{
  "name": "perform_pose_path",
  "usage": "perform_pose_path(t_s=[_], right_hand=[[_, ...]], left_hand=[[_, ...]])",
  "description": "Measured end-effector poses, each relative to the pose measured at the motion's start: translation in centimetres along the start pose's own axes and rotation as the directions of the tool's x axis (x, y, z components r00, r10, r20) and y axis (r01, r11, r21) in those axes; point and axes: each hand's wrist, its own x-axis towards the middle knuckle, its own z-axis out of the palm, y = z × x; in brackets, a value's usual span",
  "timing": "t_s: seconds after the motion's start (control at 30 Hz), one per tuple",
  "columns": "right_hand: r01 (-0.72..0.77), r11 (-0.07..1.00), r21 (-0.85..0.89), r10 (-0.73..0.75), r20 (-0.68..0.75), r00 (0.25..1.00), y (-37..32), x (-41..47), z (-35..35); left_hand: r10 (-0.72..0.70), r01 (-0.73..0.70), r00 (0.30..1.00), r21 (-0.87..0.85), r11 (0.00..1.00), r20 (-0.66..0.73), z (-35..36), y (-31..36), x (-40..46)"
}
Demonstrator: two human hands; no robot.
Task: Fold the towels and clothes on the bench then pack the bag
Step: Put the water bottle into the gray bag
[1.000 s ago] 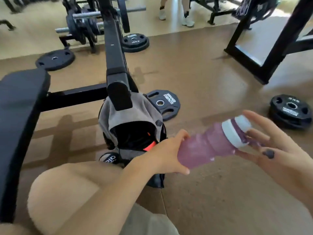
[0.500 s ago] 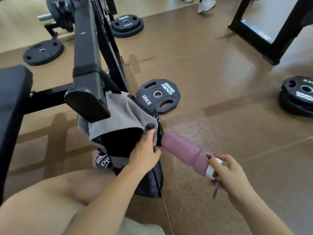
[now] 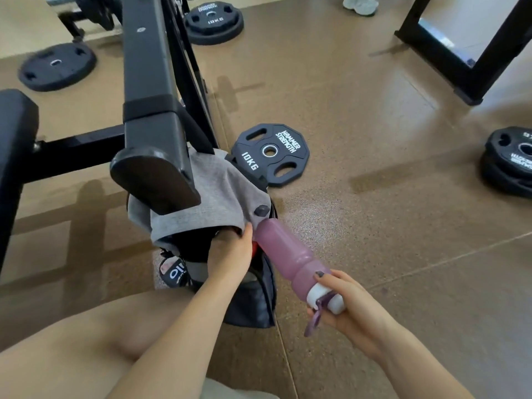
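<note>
A grey and black bag (image 3: 213, 203) stands open on the floor beside the bench frame. My left hand (image 3: 230, 254) grips the edge of its opening, fingers hidden inside. My right hand (image 3: 342, 306) holds a purple water bottle (image 3: 288, 254) by its white cap end. The bottle lies slanted, its base touching the bag's rim at the right of the opening. A purple loop hangs from the cap.
A black bench frame post (image 3: 152, 110) rises just left of the bag, with the bench pad (image 3: 14, 156) further left. Weight plates lie around: a 10 kg one (image 3: 270, 154) behind the bag and a stack (image 3: 509, 162) far right. A black rack base (image 3: 472, 53) stands back right.
The left hand let go of the bottle and took the bag's opening. The right hand took the cap end and brought the bottle's base down to the bag's rim.
</note>
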Motion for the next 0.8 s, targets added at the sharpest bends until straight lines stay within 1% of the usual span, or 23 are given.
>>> perform_pose_path(t_s=[0.07, 0.1, 0.13, 0.2, 0.23, 0.3, 0.4, 0.47, 0.53, 0.67, 0.73, 0.77, 0.8], right_hand=[[0.029, 1.000, -0.002, -0.029, -0.062, 0.998, -0.3, -0.2, 0.3], [0.056, 0.998, -0.015, -0.057, -0.092, 0.994, -0.5, -0.3, 0.5], [0.079, 0.996, -0.045, -0.084, -0.105, 0.991, -0.6, -0.3, 0.7], [0.108, 0.986, -0.128, -0.119, -0.083, 0.989, -0.8, 0.0, 1.6], [0.115, 0.979, -0.170, -0.125, -0.055, 0.991, -0.9, 0.1, 2.2], [0.126, 0.950, -0.285, -0.135, -0.010, 0.991, -0.7, 0.6, 3.3], [0.199, 0.843, -0.500, -0.219, 0.020, 0.976, -0.2, 1.0, 3.2], [0.260, 0.689, -0.676, -0.309, 0.051, 0.950, 0.0, 0.8, 2.8], [0.283, 0.519, -0.806, -0.347, 0.104, 0.932, 0.2, 0.8, 2.7], [0.292, 0.331, -0.897, -0.365, 0.164, 0.917, -0.1, 3.0, 3.7], [0.270, 0.237, -0.933, -0.376, 0.168, 0.911, -0.8, 4.7, 4.5], [0.252, 0.220, -0.942, -0.372, 0.158, 0.915, -1.2, 5.4, 5.0], [0.237, 0.243, -0.941, -0.358, 0.140, 0.923, -1.5, 6.2, 5.4]], left_hand=[[-0.002, 0.002, 1.000, -0.061, 0.998, -0.004, 0.7, 0.2, -0.2], [-0.013, 0.011, 1.000, -0.131, 0.991, -0.015, 1.1, 0.1, -0.3], [-0.057, 0.052, 0.998, -0.226, 0.973, -0.017, 1.4, 0.2, -0.6], [-0.137, 0.121, 0.991, -0.431, 0.894, -0.005, 1.7, 0.5, -1.3], [-0.156, 0.133, 0.988, -0.500, 0.856, -0.004, 1.9, 0.5, -1.7], [-0.175, 0.141, 0.985, -0.544, 0.827, -0.011, 2.1, 0.5, -2.3], [-0.167, 0.142, 0.986, -0.515, 0.845, -0.001, 1.9, 0.1, -2.8], [-0.118, 0.105, 0.993, -0.487, 0.867, 0.003, 1.5, -0.2, -3.2], [-0.069, 0.060, 0.998, -0.443, 0.894, -0.005, 1.2, -0.5, -3.4], [-0.008, 0.004, 1.000, -0.385, 0.923, -0.009, 0.9, -0.6, -4.2], [0.013, -0.015, 1.000, -0.348, 0.937, -0.007, 0.9, -0.6, -4.5], [0.020, -0.023, 1.000, -0.320, 0.947, -0.013, 0.9, -0.6, -4.7], [0.028, -0.034, 0.999, -0.290, 0.956, -0.025, 0.8, -0.7, -4.7]])
